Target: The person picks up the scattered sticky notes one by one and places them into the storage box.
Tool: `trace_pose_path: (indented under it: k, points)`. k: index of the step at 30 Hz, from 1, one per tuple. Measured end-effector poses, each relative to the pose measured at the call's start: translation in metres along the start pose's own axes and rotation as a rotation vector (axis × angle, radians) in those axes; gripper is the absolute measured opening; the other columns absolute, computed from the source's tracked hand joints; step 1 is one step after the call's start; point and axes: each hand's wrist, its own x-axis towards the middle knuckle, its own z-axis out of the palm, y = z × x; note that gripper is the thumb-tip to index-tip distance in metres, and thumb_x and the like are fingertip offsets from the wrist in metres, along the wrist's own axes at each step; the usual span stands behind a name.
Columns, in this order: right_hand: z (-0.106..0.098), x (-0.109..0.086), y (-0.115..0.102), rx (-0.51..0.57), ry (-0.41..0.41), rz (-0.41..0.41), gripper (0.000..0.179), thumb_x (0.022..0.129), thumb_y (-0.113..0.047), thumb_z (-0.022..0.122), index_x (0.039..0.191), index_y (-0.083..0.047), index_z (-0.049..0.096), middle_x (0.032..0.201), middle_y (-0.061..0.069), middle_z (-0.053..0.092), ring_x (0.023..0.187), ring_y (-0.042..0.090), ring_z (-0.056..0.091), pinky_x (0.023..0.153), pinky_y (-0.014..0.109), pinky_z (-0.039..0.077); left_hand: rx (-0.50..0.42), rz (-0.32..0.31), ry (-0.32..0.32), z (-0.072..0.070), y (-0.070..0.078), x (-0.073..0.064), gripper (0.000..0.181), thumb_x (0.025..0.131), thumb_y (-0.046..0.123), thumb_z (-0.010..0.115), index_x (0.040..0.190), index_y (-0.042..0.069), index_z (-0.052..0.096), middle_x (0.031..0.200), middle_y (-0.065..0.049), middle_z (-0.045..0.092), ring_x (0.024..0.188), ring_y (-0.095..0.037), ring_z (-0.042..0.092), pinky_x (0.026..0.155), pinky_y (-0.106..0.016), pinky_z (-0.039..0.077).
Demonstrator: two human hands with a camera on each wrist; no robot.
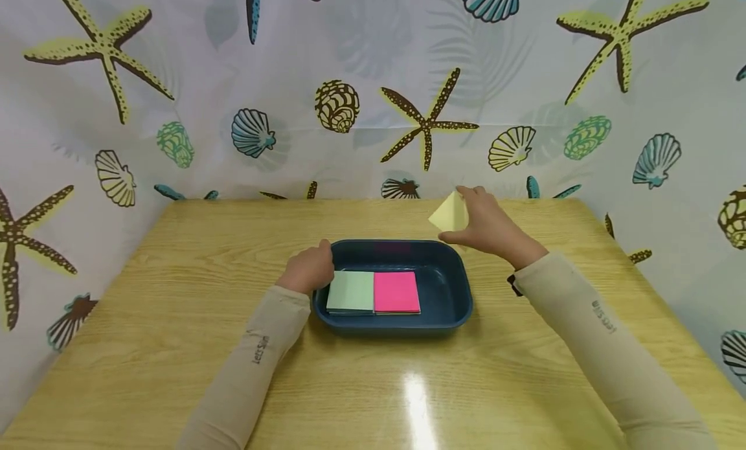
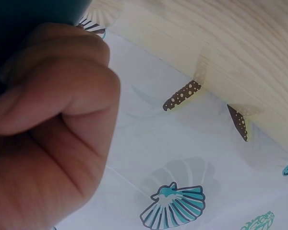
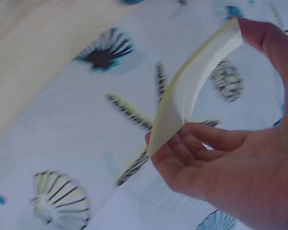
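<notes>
My left hand [image 1: 309, 267] grips the left rim of a dark blue plastic tray [image 1: 441, 297]; its curled fingers show in the left wrist view against the dark tray wall [image 2: 24, 14]. Inside the tray, a pale green sticky note pad [image 1: 351, 291] lies beside a bright pink sticky note pad [image 1: 396, 292], their edges touching. Above the tray's back right corner, my right hand [image 1: 488, 225] holds a pale yellow sticky note pad [image 1: 451, 213] between thumb and fingers. In the right wrist view this yellow pad [image 3: 187, 81] bows into a curve.
The tray stands on a light wooden table [image 1: 198, 269]. Behind it and along both sides hangs a white cloth [image 1: 361, 35] printed with starfish and shells. The right part of the tray shows its bare floor. A bright light reflection lies on the table's front.
</notes>
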Motion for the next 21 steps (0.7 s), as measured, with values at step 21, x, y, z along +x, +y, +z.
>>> trace_pose_path:
  k: [21]
  points:
    - [0.084,0.025,-0.070,-0.380,-0.578,-0.194,0.078,0.069,-0.024,0.088,0.132,0.002,0.049,0.118,0.012,0.053,0.101,0.022,0.053,0.095,0.036,0.046,-0.006,0.002,0.002,0.000,-0.002,-0.002,0.047,0.099,0.012,0.046,0.142,-0.004,0.033,0.114,-0.019,0.063,0.088,-0.026,0.061,0.086,-0.047,0.048]
